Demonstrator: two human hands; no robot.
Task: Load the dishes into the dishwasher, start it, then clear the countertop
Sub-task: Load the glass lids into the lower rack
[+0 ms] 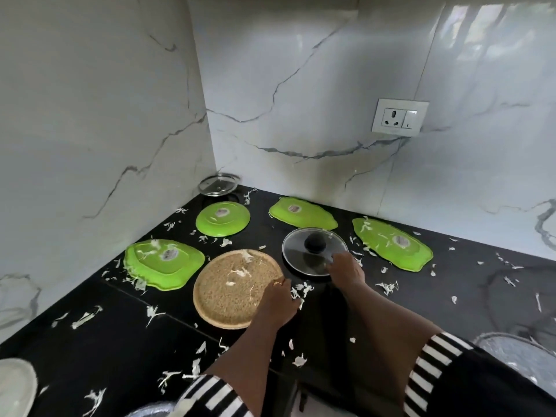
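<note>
As left hand touches woven mat, right hand grips glass lid

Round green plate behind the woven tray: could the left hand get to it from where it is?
Probably yes. The left hand sits at the tray's right edge, and the plate lies face down just beyond the flat tray, with only scraps around it and nothing standing between.

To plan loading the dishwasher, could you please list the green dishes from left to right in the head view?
Squarish green plastic plate → round green plastic plate → rear oblong green plastic dish → right-hand oblong green plastic dish.
</note>
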